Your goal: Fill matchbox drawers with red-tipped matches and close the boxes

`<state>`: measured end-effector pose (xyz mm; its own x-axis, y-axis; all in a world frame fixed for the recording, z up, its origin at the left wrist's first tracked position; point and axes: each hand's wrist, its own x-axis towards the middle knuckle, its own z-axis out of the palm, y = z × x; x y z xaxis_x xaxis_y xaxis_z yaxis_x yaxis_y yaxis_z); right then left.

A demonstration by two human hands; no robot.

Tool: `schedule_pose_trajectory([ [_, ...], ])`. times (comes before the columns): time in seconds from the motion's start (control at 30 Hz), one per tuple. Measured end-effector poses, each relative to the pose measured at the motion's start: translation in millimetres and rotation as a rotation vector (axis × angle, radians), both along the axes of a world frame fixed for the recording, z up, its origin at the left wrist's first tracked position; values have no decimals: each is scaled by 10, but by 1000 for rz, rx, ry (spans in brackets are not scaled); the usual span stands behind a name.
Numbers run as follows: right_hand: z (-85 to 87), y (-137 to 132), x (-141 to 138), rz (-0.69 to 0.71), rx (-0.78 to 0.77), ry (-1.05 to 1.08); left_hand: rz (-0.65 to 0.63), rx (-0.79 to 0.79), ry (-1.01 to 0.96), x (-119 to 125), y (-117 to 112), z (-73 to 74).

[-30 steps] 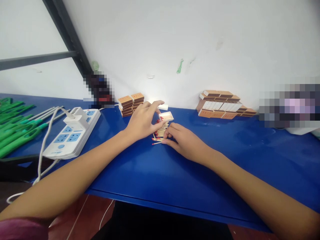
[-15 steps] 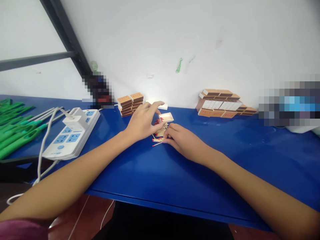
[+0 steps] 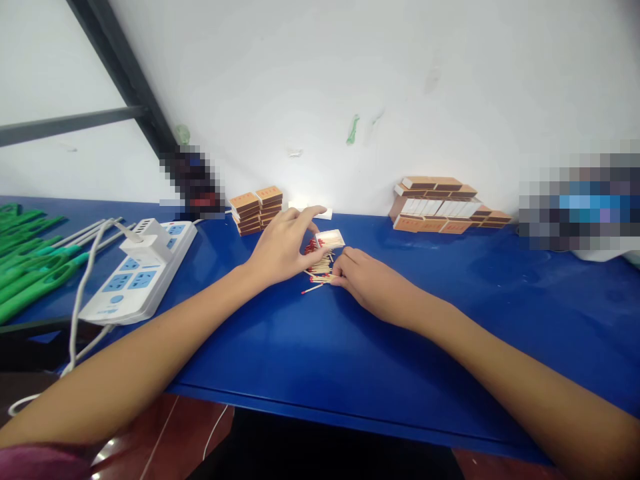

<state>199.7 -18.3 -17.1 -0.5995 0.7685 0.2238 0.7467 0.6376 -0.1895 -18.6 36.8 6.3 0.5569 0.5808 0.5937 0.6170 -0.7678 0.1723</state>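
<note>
Red-tipped matchsticks (image 3: pixel 321 264) lie in a loose pile on the blue table, between my two hands. A small white matchbox tray (image 3: pixel 331 237) with some matches in it sits just behind the pile. My left hand (image 3: pixel 284 245) arches over the pile's left side, open, thumb and fingers apart, with the thumb along the matches. On the right, my right hand (image 3: pixel 367 283) is closed in a pinch at the near edge of the pile, on the ends of matchsticks there. How many it pinches is hidden. One match (image 3: pixel 313 289) lies slightly apart in front.
Stacked matchboxes (image 3: pixel 256 210) stand behind my left hand, and a larger stack (image 3: pixel 435 205) stands against the wall at right. White pieces (image 3: pixel 324 213) lie behind the tray. A power strip (image 3: pixel 143 277) with cables and green-handled tools (image 3: pixel 45 260) occupy the left side.
My right hand's pinching fingertips have drawn slightly to the right relative to the matches. The left hand keeps nearly the same pose over the pile. The whole view has shifted a little.
</note>
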Motion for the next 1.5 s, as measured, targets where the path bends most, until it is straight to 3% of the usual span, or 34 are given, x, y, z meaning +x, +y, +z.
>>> schedule_pose_trajectory([
  [0.6, 222, 176, 428, -67, 49, 73, -49, -11, 50, 24, -17, -41],
  [0.73, 219, 198, 421, -86, 108, 74, -93, -50, 61, 49, -64, -40],
  [1.0, 262, 85, 277, -34, 82, -20, -178, -154, 21, 114, -180, -23],
  [1.17, 287, 117, 311, -21, 76, 25, -187, -176, 3, 107, -160, -43],
  [1.33, 317, 162, 386, -76, 58, 49, -183, -174, -12, 89, -135, -47],
  [1.5, 388, 136, 400, -244, -61, -14, -150, -165, -13, 87, -132, -36],
])
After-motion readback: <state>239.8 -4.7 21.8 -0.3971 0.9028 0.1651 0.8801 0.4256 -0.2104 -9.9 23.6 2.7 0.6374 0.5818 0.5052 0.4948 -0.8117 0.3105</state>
